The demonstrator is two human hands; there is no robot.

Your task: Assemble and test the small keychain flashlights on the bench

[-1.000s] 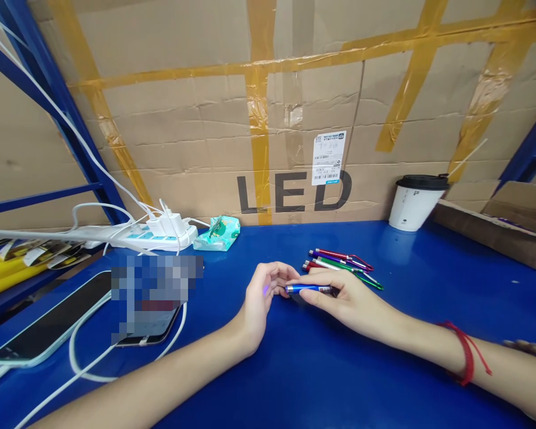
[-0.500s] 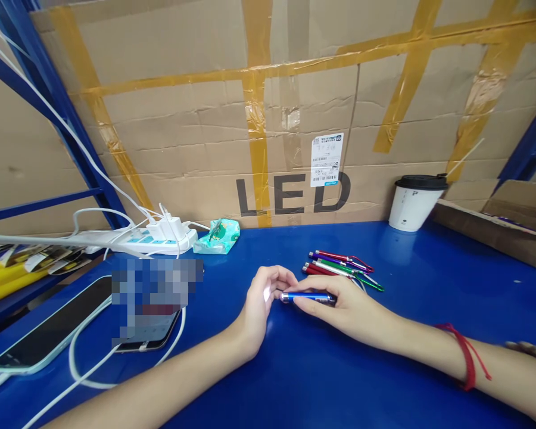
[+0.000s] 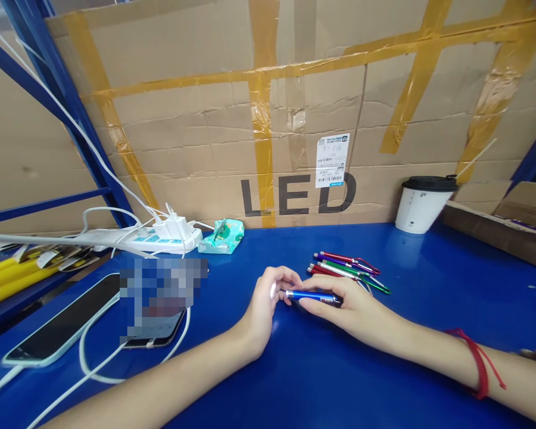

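Observation:
A small blue flashlight (image 3: 313, 297) with a silver tip lies level in my right hand (image 3: 339, 301), pinched between thumb and fingers. The tip points left at my left hand (image 3: 268, 304), which is cupped and holds nothing. A bright white spot shines on the left palm, close to the flashlight's tip. The left fingers curve over toward the right fingertips. Just behind my right hand lies a group of several slim metal flashlights (image 3: 346, 269) in red, purple, white and green, some with cord loops.
On the left are a phone (image 3: 67, 319), a second, partly blurred phone (image 3: 161, 333), white cables and a power strip (image 3: 161, 238). A teal packet (image 3: 222, 236) lies before the cardboard wall (image 3: 196, 137). At right stand a lidded paper cup (image 3: 422, 205) and an open cardboard box (image 3: 495, 232).
The whole view has shifted slightly, so things appear a little farther right. My hands and the blue flashlight keep nearly the same pose, with the light still on the left palm.

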